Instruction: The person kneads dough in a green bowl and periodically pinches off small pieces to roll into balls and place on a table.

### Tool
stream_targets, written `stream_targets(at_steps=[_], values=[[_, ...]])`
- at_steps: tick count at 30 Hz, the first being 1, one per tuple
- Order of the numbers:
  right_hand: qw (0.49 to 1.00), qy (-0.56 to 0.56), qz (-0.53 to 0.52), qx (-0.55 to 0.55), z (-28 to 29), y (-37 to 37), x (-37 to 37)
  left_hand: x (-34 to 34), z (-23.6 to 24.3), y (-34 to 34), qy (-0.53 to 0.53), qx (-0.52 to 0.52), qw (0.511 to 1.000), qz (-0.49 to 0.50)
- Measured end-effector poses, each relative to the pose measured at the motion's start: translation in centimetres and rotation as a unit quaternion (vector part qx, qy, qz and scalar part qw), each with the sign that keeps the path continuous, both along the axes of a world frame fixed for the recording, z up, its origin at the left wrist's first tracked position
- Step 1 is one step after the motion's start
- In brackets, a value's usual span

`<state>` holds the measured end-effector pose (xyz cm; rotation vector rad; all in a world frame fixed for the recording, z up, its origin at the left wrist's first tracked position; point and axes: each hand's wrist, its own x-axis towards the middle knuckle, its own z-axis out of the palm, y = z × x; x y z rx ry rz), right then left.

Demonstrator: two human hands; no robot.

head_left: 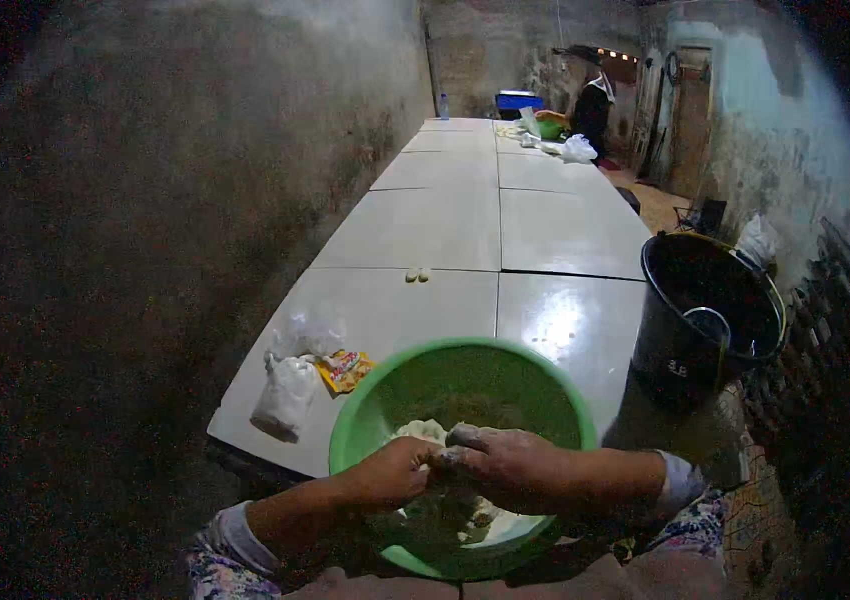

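1. At the left edge of the white tiled table [425, 220], a clear plastic bag [287, 395] holds something white.
2. Just right of it lies a yellow-and-red packet [346, 371], near the rim of the green basin [345, 430].
3. Over the basin, the left hand [403, 470] has its fingers curled in, meeting the other hand; whether anything is pinched in them, I cannot tell.
4. Farther up the table sit two small pale pieces [418, 275], side by side.
5. Inside the basin, a whitish mass [422, 431] shows beyond the hands, with more below them.
6. The right hand [505, 465], powdered white, is bent inward with fingers close together; its hold is hidden too.
7. Toward the far end, a person in dark clothing [593, 108] is beside the table.
8. At the right stands a black bucket [680, 335].
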<state>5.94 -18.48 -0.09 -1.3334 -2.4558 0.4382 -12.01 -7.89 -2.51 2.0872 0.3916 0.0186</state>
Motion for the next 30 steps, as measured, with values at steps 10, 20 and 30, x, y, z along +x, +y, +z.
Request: stream_targets(at_steps=[10, 20, 30], values=[[0.989, 0.071, -0.112, 0.06, 0.0, 0.4, 0.3, 0.0, 0.6, -1.4, -0.042, 0.154, 0.986, 0.039], [0.985, 0.032, -0.067, 0.159, -1.6, 2.9, 2.4, -0.1, 1.9, -3.7, -0.189, 0.226, 0.955, -0.03], [0.993, 0.065, -0.084, -0.057, 3.9, 3.3, 2.9, 5.0, 7.9, 3.6, -0.105, -0.018, 0.99, 0.091]])
